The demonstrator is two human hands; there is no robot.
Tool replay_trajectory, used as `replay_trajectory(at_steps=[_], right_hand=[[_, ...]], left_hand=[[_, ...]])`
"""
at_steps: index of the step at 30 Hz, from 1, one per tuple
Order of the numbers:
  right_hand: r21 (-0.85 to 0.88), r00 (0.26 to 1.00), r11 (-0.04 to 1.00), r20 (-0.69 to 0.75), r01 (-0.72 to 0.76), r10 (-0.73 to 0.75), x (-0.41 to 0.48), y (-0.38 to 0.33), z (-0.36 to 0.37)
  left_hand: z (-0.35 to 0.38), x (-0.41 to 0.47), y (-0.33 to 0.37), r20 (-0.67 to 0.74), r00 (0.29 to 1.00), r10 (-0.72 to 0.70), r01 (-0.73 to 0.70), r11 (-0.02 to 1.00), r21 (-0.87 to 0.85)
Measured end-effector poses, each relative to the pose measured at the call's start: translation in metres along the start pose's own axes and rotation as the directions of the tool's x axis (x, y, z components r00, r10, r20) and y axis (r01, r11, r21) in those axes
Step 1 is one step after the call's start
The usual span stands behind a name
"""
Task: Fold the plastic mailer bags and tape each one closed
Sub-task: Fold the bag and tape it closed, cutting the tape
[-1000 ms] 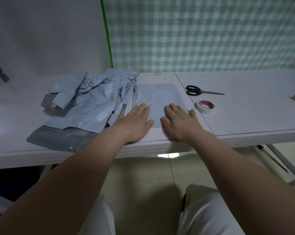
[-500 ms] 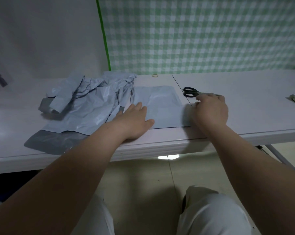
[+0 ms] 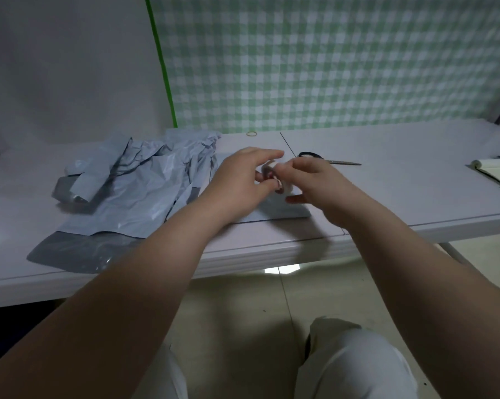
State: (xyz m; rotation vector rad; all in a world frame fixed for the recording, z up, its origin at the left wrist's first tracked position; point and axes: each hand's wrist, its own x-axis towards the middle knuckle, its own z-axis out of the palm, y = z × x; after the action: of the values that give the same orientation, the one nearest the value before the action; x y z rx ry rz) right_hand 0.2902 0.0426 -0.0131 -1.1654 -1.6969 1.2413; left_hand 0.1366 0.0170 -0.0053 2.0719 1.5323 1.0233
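Left hand: raised above the middle of the table, thumb and fingers curled round the tape roll from its left side.
Right hand: raised just beside the left one, fingertips pinching the right rim of the same roll, lower fingers stretched out beneath it.
Pile of bags: crumpled grey-blue mailers overlapping on the left part of the table; the lowest one reaches close to the front edge and shows a dark grey flap there.
Folded bag: lies flat near the front edge at the middle of the table, under both hands and mostly hidden by them.
Tape roll: small and white with a reddish core, held off the table between the two hands, over the folded bag.
Rubber band: a thin ring near the back edge, at the middle.
Scissors: black handles just behind the right hand, blades pointing toward the right edge.
Notebook: at the right edge, partly cut off.
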Motion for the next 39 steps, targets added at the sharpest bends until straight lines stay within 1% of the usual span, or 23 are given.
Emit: replay_trajectory(at_steps=[2, 4, 8, 10, 13, 16, 20, 29, 33, 35, 37, 39], right_hand=[[0.127, 0.996, 0.992, 0.085, -0.017, 0.006, -0.005, 0.0, 0.003], [0.215, 0.991, 0.976, 0.131, -0.033, 0.005, -0.009, 0.0, 0.003], [0.323, 0.986, 0.944, 0.168, -0.066, 0.011, -0.018, -0.002, 0.006], [0.307, 0.987, 0.95, 0.158, -0.06, 0.012, -0.019, -0.003, 0.009], [0.275, 0.994, 0.96, 0.108, -0.059, 0.03, -0.018, -0.005, 0.015], [0.298, 0.997, 0.953, 0.058, -0.059, 0.043, -0.016, -0.008, 0.019], [0.315, 0.995, 0.947, 0.094, -0.068, 0.041, -0.018, -0.013, 0.019], [0.273, 0.989, 0.959, 0.141, -0.072, 0.034, -0.02, -0.016, 0.018], [0.261, 0.992, 0.963, 0.118, -0.073, 0.043, -0.018, -0.014, 0.014], [0.228, 0.994, 0.971, 0.103, -0.066, 0.044, -0.017, -0.013, 0.013], [0.168, 0.997, 0.985, 0.063, -0.048, 0.038, -0.016, -0.011, 0.013], [0.144, 0.999, 0.989, 0.038, -0.024, 0.018, -0.016, -0.009, 0.012]], left_hand=[[-0.002, -0.005, 0.001, -0.014, 1.0, -0.018, 0.017, 0.996, -0.084], [-0.006, -0.011, 0.002, -0.013, 0.999, -0.04, 0.037, 0.988, -0.15], [-0.013, -0.024, 0.002, -0.007, 0.999, -0.032, 0.029, 0.971, -0.237], [-0.014, -0.028, 0.001, 0.001, 1.0, -0.028, 0.028, 0.97, -0.243], [-0.013, -0.031, 0.001, -0.015, 1.0, -0.018, 0.014, 0.978, -0.206], [-0.013, -0.032, 0.002, -0.046, 0.999, 0.015, -0.022, 0.986, -0.163], [-0.015, -0.032, 0.001, -0.065, 0.997, 0.028, -0.039, 0.984, -0.174], [-0.011, -0.031, -0.005, -0.073, 0.997, 0.031, -0.045, 0.982, -0.186], [-0.008, -0.031, -0.005, -0.055, 0.998, 0.035, -0.045, 0.982, -0.185], [-0.008, -0.031, -0.003, -0.057, 0.998, 0.04, -0.05, 0.984, -0.171], [-0.008, -0.029, -0.004, -0.079, 0.997, 0.022, -0.039, 0.975, -0.219], [-0.01, -0.028, -0.005, -0.089, 0.996, 0.01, -0.034, 0.963, -0.267]])
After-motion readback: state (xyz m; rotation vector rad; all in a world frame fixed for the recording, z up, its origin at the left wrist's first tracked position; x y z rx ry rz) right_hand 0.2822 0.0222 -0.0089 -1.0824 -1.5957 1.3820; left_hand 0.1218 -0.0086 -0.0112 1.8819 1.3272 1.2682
